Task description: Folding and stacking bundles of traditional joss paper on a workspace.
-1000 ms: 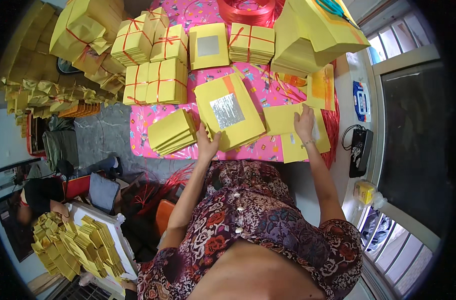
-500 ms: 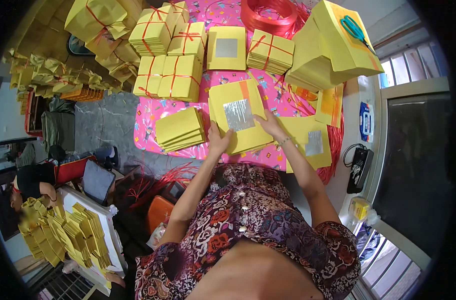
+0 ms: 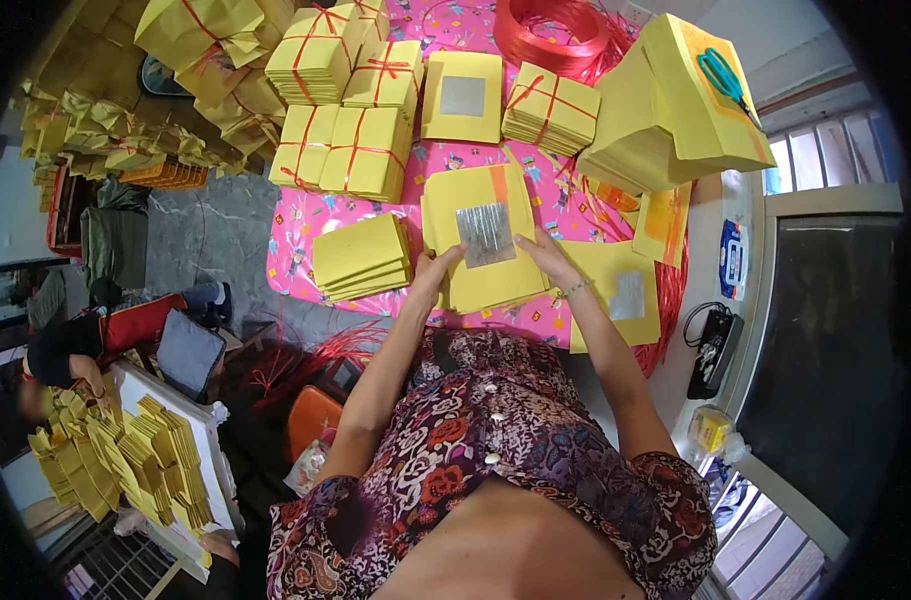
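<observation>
Between my hands a loose stack of yellow joss paper (image 3: 454,200) lies a little askew on the pink table. Its top sheet carries a silver foil square (image 3: 486,235) and an orange strip. My left hand (image 3: 437,272) grips the lower left edge, thumb on top by the foil, fingers mostly hidden. On the opposite edge my right hand (image 3: 547,259) holds the stack with its thumb near the foil's right side. Left of it sit several folded yellow sheets (image 3: 361,248). Another foil-marked yellow sheet (image 3: 636,325) lies beside my right wrist.
Yellow bundles (image 3: 368,150) tied with red ribbon stand at the back left. A tall yellow pile (image 3: 626,130) with teal scissors (image 3: 721,80) on top rises at the right. Behind is a red ribbon coil (image 3: 551,40). A person (image 3: 64,350) works at a side table, lower left.
The stack's sheets sit slightly straighter. My left hand has shifted up along its edge, and my right thumb has moved a little beside the foil. The whole view has shifted slightly.
</observation>
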`<control>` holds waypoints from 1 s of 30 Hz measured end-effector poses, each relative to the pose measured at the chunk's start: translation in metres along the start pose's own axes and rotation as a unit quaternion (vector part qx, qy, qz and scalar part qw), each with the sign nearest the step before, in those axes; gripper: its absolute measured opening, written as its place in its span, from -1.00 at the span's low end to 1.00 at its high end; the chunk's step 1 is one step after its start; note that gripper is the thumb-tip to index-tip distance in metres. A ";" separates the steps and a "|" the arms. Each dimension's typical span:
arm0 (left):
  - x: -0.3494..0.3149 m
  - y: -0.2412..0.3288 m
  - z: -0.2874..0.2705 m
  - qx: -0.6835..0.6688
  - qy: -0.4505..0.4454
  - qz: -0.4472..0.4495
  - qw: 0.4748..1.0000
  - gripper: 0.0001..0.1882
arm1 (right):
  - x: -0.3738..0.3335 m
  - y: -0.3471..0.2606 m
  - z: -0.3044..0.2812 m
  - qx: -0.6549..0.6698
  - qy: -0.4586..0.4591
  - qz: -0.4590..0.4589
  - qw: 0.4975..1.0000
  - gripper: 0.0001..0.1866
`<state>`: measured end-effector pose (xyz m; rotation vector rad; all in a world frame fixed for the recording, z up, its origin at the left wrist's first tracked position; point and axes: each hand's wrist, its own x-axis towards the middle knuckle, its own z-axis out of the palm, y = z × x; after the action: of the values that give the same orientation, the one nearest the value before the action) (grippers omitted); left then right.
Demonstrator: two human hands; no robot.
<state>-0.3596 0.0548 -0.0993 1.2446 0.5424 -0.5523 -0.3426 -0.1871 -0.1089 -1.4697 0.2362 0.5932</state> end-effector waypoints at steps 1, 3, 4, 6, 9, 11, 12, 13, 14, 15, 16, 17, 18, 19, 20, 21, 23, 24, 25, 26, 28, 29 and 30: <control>-0.003 0.004 0.003 -0.034 -0.020 0.008 0.999 -0.46 | -0.004 -0.004 -0.001 0.023 -0.008 -0.006 1.000 -0.53; -0.009 0.014 0.004 -0.008 -0.013 0.010 1.000 -0.47 | -0.006 -0.005 -0.001 0.045 -0.016 -0.012 0.999 -0.54; -0.011 0.016 0.006 0.019 -0.008 0.012 1.000 -0.49 | -0.005 -0.002 -0.003 0.048 -0.013 -0.004 0.999 -0.54; -0.005 0.007 0.008 0.043 0.043 0.024 0.998 -0.50 | -0.003 0.004 -0.009 0.049 -0.010 0.004 0.999 -0.55; 0.006 -0.016 0.005 0.035 0.111 0.044 0.992 -0.50 | 0.000 0.005 -0.007 0.010 -0.022 -0.010 1.000 -0.51; 0.007 -0.018 0.006 0.006 0.121 0.050 0.991 -0.48 | 0.002 0.011 -0.006 -0.062 0.065 0.018 0.996 -0.49; 0.008 -0.018 0.004 0.034 0.087 0.043 0.995 -0.46 | 0.000 0.014 -0.007 -0.061 0.069 0.018 0.996 -0.49; 0.008 -0.018 0.000 0.060 0.061 0.037 0.996 -0.44 | -0.003 0.008 0.001 -0.140 0.107 -0.013 0.984 -0.49; 0.010 -0.020 -0.003 0.061 0.063 0.038 0.995 -0.44 | -0.007 0.001 0.008 -0.217 0.145 -0.044 0.964 -0.49; 0.012 -0.023 -0.005 0.080 0.078 0.036 0.993 -0.41 | -0.010 -0.005 0.013 -0.216 0.144 -0.045 0.965 -0.49; 0.013 -0.024 -0.005 0.099 0.089 0.032 0.991 -0.39 | -0.014 -0.009 0.017 -0.263 0.169 -0.068 0.948 -0.49; 0.013 -0.024 -0.005 0.100 0.088 0.032 0.991 -0.39 | -0.018 -0.014 0.021 -0.309 0.194 -0.089 0.927 -0.47; 0.013 -0.025 -0.006 0.094 0.090 0.025 0.991 -0.35 | -0.022 -0.017 0.027 -0.307 0.195 -0.088 0.927 -0.47; 0.012 -0.025 -0.006 0.087 0.093 0.018 0.992 -0.31 | -0.029 -0.026 0.036 -0.317 0.231 -0.122 0.912 -0.48; 0.014 -0.028 -0.008 0.089 0.092 0.018 0.992 -0.31 | -0.033 -0.030 0.042 -0.326 0.266 -0.156 0.894 -0.49; 0.016 -0.032 -0.011 0.093 0.094 0.030 0.991 -0.32 | -0.035 -0.031 0.046 -0.325 0.268 -0.156 0.894 -0.49; 0.012 -0.024 -0.005 0.100 0.091 0.039 0.990 -0.33 | -0.038 -0.028 0.048 -0.352 0.268 -0.273 0.854 -0.55; 0.009 -0.021 -0.003 0.099 0.094 0.031 0.990 -0.34 | -0.039 -0.027 0.049 -0.352 0.271 -0.271 0.854 -0.55; 0.005 -0.018 -0.002 0.098 0.098 0.023 0.990 -0.34 | -0.041 -0.026 0.051 -0.377 0.286 -0.292 0.831 -0.58; 0.006 -0.019 -0.003 0.098 0.098 0.022 0.990 -0.34 | -0.041 -0.025 0.051 -0.402 0.300 -0.312 0.807 -0.62; 0.006 -0.019 -0.003 0.108 0.101 0.030 0.989 -0.36 | -0.041 -0.023 0.051 -0.376 0.292 -0.298 0.827 -0.65; 0.007 -0.020 -0.003 0.108 0.100 0.030 0.989 -0.36 | -0.040 -0.021 0.051 -0.350 0.284 -0.284 0.846 -0.68; 0.007 -0.020 -0.005 0.102 0.091 0.032 0.990 -0.36 | -0.039 -0.020 0.050 -0.350 0.285 -0.283 0.846 -0.68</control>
<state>-0.3677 0.0540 -0.1196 1.5117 0.6085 -0.4501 -0.3751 -0.1475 -0.0673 -2.2900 0.0207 -0.3088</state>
